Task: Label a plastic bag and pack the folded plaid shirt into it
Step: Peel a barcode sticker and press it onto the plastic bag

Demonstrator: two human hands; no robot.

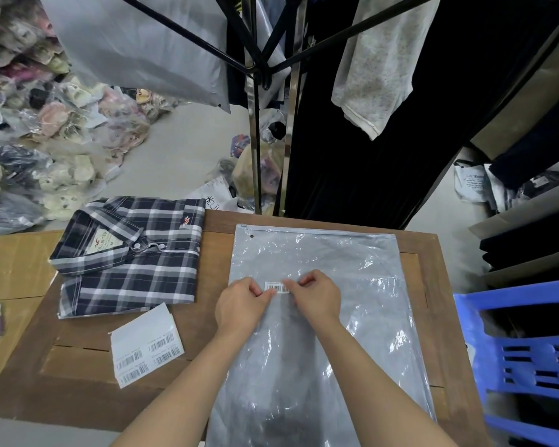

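A grey zip plastic bag (323, 333) lies flat on the wooden table (78, 382), its zip edge at the far side. A small white barcode label (275, 288) sits on the bag's upper middle. My left hand (241, 306) pinches the label's left end and my right hand (317, 296) presses its right end with the fingertips. The folded dark plaid shirt (133, 256) rests on the table to the left of the bag, collar to the left, apart from both hands.
A sheet of barcode labels (146, 346) lies near the table's front left. A blue plastic chair (526, 359) stands at the right. A garment rack with hanging clothes (375, 59) rises behind the table. Bagged goods (46, 124) pile up on the floor at left.
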